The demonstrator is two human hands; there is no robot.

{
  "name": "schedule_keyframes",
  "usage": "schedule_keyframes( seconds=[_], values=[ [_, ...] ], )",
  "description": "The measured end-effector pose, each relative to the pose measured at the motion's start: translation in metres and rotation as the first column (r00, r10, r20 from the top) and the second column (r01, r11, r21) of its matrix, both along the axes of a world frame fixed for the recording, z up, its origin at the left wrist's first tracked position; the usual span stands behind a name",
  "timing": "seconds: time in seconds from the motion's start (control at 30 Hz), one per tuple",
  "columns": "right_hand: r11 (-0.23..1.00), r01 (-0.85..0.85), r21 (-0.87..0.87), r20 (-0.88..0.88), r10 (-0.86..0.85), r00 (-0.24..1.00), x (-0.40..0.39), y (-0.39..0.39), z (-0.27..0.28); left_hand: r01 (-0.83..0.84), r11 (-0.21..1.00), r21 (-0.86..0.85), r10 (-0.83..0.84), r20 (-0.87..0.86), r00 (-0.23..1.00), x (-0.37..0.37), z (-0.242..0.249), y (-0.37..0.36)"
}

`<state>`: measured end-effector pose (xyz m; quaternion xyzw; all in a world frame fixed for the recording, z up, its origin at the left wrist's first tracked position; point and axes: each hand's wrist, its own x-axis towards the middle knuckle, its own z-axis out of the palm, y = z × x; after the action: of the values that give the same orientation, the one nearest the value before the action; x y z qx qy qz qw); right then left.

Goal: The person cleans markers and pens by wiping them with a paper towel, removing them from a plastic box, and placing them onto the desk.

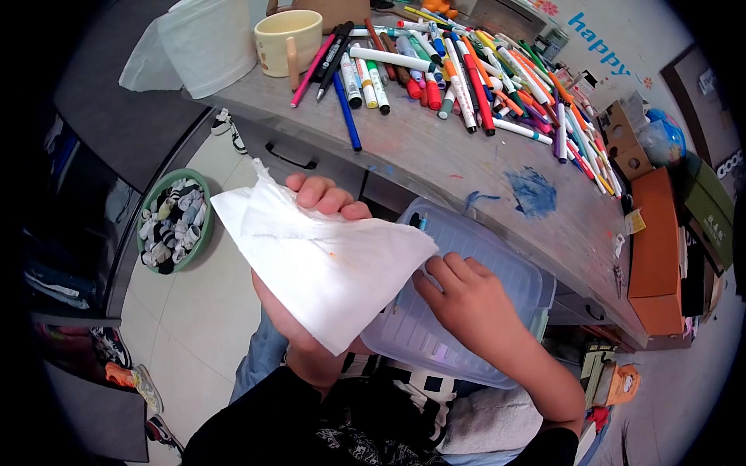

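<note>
Head view, left to right: I log shoes (146, 388) on the floor at the lower left. Next, a green basin (207, 231) stands on the tiles, filled with socks (175, 221). Above it, a white roll (206, 54) stands at the left end of the desk (435, 165), just beside a pale yellow mug (281, 45).

Near center, the left hand (278, 312) supports a white tissue (326, 268). Its fingers (330, 202) are close together and curled over the upper edge, clamped on the tissue; the palm lies behind it. I locate the tissue in front of the desk edge, spread and tilted, overlapping the left part of a translucent plastic container (466, 233). A small orange mark shows on the tissue.

On the desk behind, a large pile of markers (458, 74) extends rightward. Below it, the right hand (472, 291) is over the container, at the tissue's right corner. Its fingers are bent and close together; the fingertips are hidden, so I cannot tell whether they pinch anything.

Further right, a blue stain (532, 193) marks the desktop. At the far right, an orange box (655, 248) stands beside the desk's end.
</note>
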<state>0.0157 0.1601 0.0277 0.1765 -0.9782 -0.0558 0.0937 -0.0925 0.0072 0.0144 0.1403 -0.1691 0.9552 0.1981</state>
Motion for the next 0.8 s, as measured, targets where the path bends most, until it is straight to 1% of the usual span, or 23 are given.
schedule_keyframes(
  seconds=[0.03, 0.13, 0.27, 0.37, 0.43, 0.47, 0.5, 0.53, 0.57, 0.63, 0.67, 0.7, 0.77, 0.8],
  values=[
    [0.999, -0.009, -0.042, 0.014, 0.010, 1.000, 0.000, 0.000, -0.001, 0.001, 1.000, -0.010, -0.001, -0.010, 1.000, -0.001, -0.001, -0.001],
    [0.999, -0.016, -0.048, 0.063, 0.019, 0.998, 0.000, 0.000, -0.002, -0.009, 0.999, -0.036, 0.008, -0.005, 1.000, 0.000, 0.001, -0.002],
    [0.999, -0.011, -0.042, 0.085, 0.015, 0.996, 0.001, -0.001, -0.001, -0.026, 0.998, -0.050, 0.026, 0.005, 1.000, 0.002, 0.002, -0.002],
    [1.000, 0.003, -0.003, 0.074, -0.003, 0.997, 0.002, -0.004, 0.005, -0.024, 0.999, -0.049, 0.024, 0.009, 1.000, 0.002, 0.002, -0.002],
    [0.987, 0.009, -0.162, 0.056, 0.000, 0.998, 0.003, -0.009, 0.019, -0.020, 0.999, -0.050, 0.021, 0.016, 1.000, 0.002, 0.001, -0.002],
    [0.988, 0.005, -0.154, 0.049, 0.003, 0.999, 0.002, -0.010, 0.027, -0.018, 0.999, -0.051, 0.019, 0.023, 1.000, 0.002, 0.001, -0.002],
    [0.955, 0.006, -0.297, 0.029, 0.003, 1.000, 0.001, -0.011, 0.035, -0.022, 0.999, -0.045, 0.023, 0.013, 1.000, 0.002, 0.001, -0.001],
    [0.901, 0.000, -0.434, 0.006, 0.003, 1.000, -0.001, -0.012, 0.039, -0.034, 0.996, -0.082, 0.036, 0.015, 0.999, 0.002, 0.001, -0.001],
    [0.903, -0.010, -0.429, -0.006, 0.009, 1.000, -0.004, -0.009, 0.043, -0.047, 0.992, -0.118, 0.049, 0.017, 0.999, 0.002, 0.001, -0.001],
    [0.830, 0.044, -0.557, -0.119, -0.132, 0.984, -0.012, 0.002, 0.054, -0.049, 0.993, -0.111, 0.051, 0.015, 0.999, 0.004, 0.003, 0.000],
    [0.793, 0.097, -0.602, -0.120, -0.210, 0.970, -0.019, 0.007, 0.061, -0.047, 0.993, -0.111, 0.050, 0.025, 0.998, 0.005, 0.003, 0.001],
    [0.798, 0.093, -0.596, -0.126, -0.208, 0.970, -0.028, 0.015, 0.068, -0.048, 0.994, -0.102, 0.050, 0.021, 0.999, 0.006, 0.001, 0.001],
    [0.707, 0.282, -0.648, -0.042, -0.403, 0.914, -0.050, 0.034, 0.079, -0.032, 0.985, -0.167, 0.038, 0.028, 0.999, 0.006, -0.003, -0.001],
    [0.706, 0.282, -0.649, -0.044, -0.405, 0.913, -0.061, 0.043, 0.083, -0.030, 0.985, -0.168, 0.035, 0.026, 0.999, 0.007, -0.002, -0.001]
  ],
)
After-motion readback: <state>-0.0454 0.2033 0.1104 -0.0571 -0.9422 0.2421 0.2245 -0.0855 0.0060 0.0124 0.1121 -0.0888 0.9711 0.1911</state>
